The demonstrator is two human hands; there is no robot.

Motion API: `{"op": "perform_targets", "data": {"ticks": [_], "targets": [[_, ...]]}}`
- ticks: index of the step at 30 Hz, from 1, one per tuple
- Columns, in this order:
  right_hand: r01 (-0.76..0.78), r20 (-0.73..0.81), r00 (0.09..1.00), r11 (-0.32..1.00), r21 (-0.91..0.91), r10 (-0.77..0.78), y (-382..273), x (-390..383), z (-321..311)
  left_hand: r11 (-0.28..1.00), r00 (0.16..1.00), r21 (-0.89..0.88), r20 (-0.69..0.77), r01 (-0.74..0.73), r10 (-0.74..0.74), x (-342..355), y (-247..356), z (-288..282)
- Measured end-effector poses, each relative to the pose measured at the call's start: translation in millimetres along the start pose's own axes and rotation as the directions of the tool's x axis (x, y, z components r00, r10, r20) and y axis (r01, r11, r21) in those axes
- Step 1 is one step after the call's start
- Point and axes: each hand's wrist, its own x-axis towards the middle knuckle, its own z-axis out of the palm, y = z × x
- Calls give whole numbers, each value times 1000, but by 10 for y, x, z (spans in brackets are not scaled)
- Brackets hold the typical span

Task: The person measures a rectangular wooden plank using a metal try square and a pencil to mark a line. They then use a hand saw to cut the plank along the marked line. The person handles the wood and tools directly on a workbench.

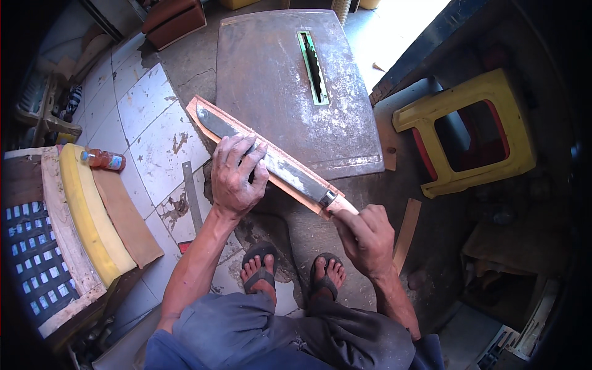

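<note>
Far left: slatted wooden frame (pixel 37 246) bearing a yellow foam cushion (pixel 92 216) with a brown board (pixel 126 219) along its side; small orange plastic bottle (pixel 103 160) lying at the cushion's upper end. Floor of cracked white tiles (pixel 148 117).

Left of centre: left hand (pixel 237 176), palm down, fingers spread flat, pressing on the blade of a large knife (pixel 271 161). The knife lies diagonally on a long strip of reddish wood (pixel 203 111), its tip toward the upper left, its handle toward the lower right. The strip rests across the near left corner of a worn metal saw desk (pixel 277 74).

Centre: green-rimmed slot holding a toothed circular saw blade (pixel 313 61), set in the desk top. Below: two feet in sandals (pixel 290 274) on the floor.

Right of centre: right hand (pixel 365 237), closed around the knife's pale handle end. Thin wooden slat (pixel 407 231) just beside it on the floor.

Right: yellow plastic stool (pixel 468 132), red inside.
</note>
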Motion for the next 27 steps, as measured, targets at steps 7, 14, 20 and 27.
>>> {"op": "perform_targets", "data": {"ticks": [7, 14, 20, 27], "targets": [[-653, 92, 749, 708, 269, 656, 41, -192, 57, 1000, 999, -7, 35, 26, -26, -26, 11, -55], [-782, 416, 590, 362, 507, 692, -120, -613, 65, 999, 994, -35, 109, 24, -20, -252, 328, -223], [-649, 558, 614, -47, 760, 558, -221, -1141, 179, 991, 966, -135, 253, -21, 55, -271, 608, -168], [-632, 629, 564, -212, 746, 535, -276, -1271, 188, 987, 908, -151, 417, 49, 19, -278, 705, -74]]}}
